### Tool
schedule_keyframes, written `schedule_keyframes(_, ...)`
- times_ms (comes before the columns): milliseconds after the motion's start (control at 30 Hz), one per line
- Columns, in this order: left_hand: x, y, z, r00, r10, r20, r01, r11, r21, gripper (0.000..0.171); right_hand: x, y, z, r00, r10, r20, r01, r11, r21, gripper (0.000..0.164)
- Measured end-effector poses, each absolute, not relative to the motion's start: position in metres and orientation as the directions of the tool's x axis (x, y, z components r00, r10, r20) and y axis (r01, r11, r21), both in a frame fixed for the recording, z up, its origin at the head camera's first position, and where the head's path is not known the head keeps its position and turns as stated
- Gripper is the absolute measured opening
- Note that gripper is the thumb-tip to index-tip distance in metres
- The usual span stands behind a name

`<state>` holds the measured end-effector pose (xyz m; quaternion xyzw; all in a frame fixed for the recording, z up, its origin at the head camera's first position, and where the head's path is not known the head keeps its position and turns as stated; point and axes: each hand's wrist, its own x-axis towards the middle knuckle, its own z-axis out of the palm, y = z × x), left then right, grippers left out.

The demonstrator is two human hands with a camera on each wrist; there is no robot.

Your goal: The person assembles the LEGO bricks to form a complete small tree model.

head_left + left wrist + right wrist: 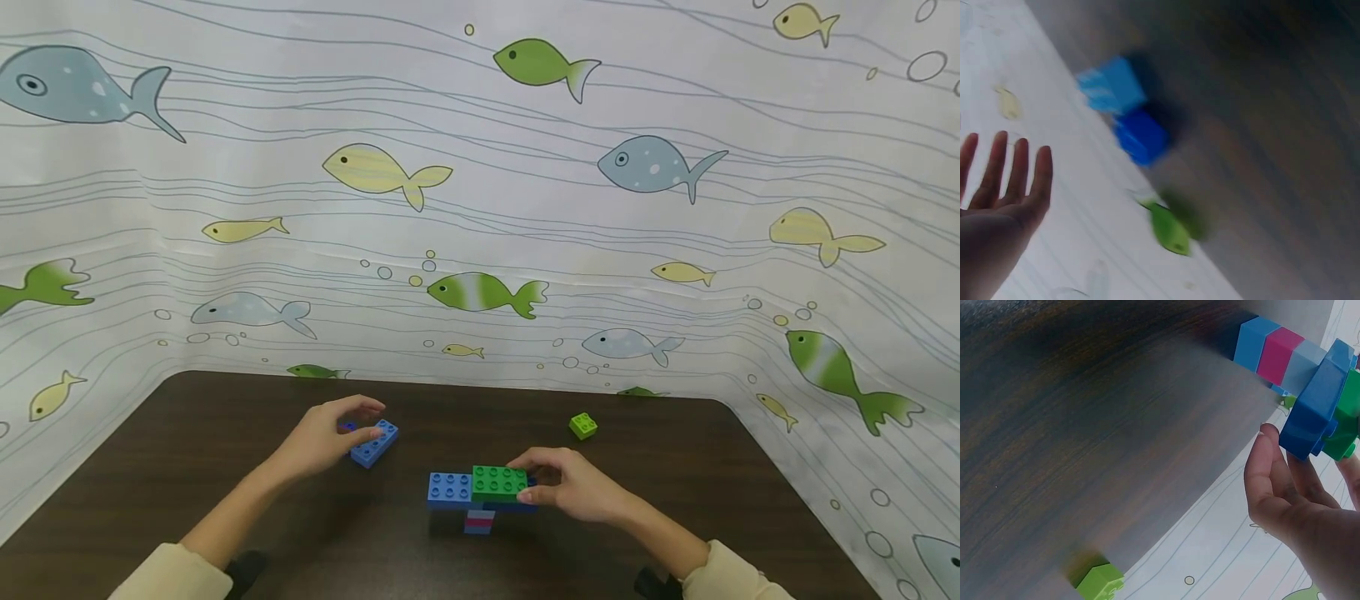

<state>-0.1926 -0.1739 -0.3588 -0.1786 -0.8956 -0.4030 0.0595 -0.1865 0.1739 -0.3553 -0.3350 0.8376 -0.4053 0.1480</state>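
My left hand (322, 437) hovers by a light blue brick (369, 450), thumb and fingers apart. A dark blue brick (1142, 137) lies beside the light blue one in the left wrist view. With thumb and fingers, my right hand (581, 487) grips the right end of a green brick (491, 483). That green brick sits on top of a T-shaped stack, right of a blue brick (448, 492) and over a darker blue brick (1315, 412). The stack's narrow column has a pink brick (1279, 356) between bluish ones.
A small lime green brick (582, 426) lies at the back right of the dark brown table (247, 408). Behind and beside the table hangs a white sheet (480, 225) printed with fish. The left wrist view is blurred.
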Motion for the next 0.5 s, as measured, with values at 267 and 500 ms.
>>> schedule_keyframes(267,-0.202,-0.204,-0.385,-0.963,0.165,0.212,0.266,0.698,0.665,0.039,-0.185,0.174,-0.355,-0.732,-0.681,0.025,-0.442,0.446,-0.779,0.030)
schedule_keyframes(500,-0.205,-0.215,-0.402,-0.966,0.123,0.226,0.243,0.729,0.640,0.043,-0.186,0.174,-0.356,-0.738,-0.674,0.021,-0.438,0.456,-0.775,0.029)
